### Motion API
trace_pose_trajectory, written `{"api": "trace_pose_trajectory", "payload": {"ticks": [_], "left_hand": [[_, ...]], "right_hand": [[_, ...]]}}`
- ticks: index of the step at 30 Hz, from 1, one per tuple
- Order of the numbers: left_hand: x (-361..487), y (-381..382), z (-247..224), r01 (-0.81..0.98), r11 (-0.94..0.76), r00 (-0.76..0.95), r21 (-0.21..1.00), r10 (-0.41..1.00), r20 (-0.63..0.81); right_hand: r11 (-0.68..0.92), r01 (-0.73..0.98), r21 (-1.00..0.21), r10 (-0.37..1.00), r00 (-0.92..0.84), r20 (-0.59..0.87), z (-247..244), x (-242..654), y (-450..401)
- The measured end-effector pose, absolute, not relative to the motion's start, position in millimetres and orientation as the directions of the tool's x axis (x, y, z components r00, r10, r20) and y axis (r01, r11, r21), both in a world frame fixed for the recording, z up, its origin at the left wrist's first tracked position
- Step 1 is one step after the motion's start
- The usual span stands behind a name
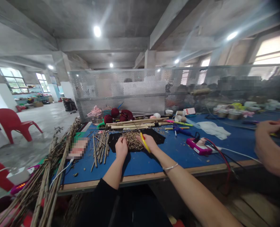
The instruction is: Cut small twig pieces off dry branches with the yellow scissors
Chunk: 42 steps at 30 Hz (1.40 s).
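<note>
My right hand (149,142) grips yellow-handled scissors (145,143), their blades pointing up and away from me. Beside it on the left, my left hand (121,147) is closed with its fingertips together; whatever it pinches is too small or hidden to tell. Both hands are over a black cloth (159,137) that bears a heap of small brown cut plant pieces (133,140). Left of the cloth, a bunch of short dry stalks (101,145) lies on the blue tabletop (140,167).
Long dry branches (50,170) lean over the table's left end. Behind the cloth are thin sticks (135,124) and dark red yarn balls (126,115). A blue glue gun (180,130) and a purple power strip (198,146) lie right. Another person's hands (272,145) work farther right.
</note>
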<state>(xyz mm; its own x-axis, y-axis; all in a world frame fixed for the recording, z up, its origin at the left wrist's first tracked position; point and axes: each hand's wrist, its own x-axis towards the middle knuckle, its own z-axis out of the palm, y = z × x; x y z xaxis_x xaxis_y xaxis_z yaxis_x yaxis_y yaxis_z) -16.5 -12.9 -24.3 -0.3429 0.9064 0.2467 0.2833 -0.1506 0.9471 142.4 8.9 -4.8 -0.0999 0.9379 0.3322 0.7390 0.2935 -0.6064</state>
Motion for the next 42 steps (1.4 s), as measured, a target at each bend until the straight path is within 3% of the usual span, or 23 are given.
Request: {"api": "trace_pose_trajectory", "payload": {"ticks": [4,6,8,11,14,16,27,30,33,37,42], "left_hand": [[-14,-15,-15,0.471,-0.225,-0.351,0.853,0.839,0.415],[-8,-15,-6,0.593,-0.256,-0.233,0.764,0.853,0.466],[1,-12,3,0.691,-0.318,-0.039,0.649,0.881,0.472],[10,-8,14,0.743,-0.436,0.262,0.508,0.887,0.380],[12,-3,16,0.757,-0.460,0.420,0.464,0.887,0.194],[10,0,14,0.778,-0.451,0.436,0.437,0.889,0.140],[-7,12,12,0.778,-0.399,0.330,0.485,0.917,0.225],[-1,8,13,0.754,-0.408,0.374,0.514,0.911,0.174],[12,0,9,0.692,-0.493,0.522,0.527,0.846,0.106],[29,-4,-4,0.611,-0.678,0.688,0.409,0.711,0.149],[34,-4,-10,0.647,-0.734,0.710,0.206,0.679,0.186]], "right_hand": [[0.275,0.592,-0.757,0.959,-0.115,0.258,9,162,25],[0.250,0.514,-0.820,0.968,-0.117,0.222,14,172,32],[0.274,0.539,-0.796,0.961,-0.117,0.252,17,182,40],[0.304,0.608,-0.733,0.948,-0.117,0.296,18,198,53],[0.290,0.630,-0.720,0.951,-0.102,0.294,15,213,62],[0.285,0.629,-0.723,0.953,-0.106,0.284,12,222,64],[0.282,0.420,-0.863,0.959,-0.102,0.263,-5,219,60],[0.297,0.505,-0.810,0.943,-0.021,0.332,-10,222,53],[0.298,0.572,-0.764,0.937,-0.024,0.348,-11,228,53],[0.327,0.596,-0.733,0.926,-0.049,0.374,-9,231,60],[0.351,0.655,-0.669,0.908,-0.064,0.414,-8,230,67]]}}
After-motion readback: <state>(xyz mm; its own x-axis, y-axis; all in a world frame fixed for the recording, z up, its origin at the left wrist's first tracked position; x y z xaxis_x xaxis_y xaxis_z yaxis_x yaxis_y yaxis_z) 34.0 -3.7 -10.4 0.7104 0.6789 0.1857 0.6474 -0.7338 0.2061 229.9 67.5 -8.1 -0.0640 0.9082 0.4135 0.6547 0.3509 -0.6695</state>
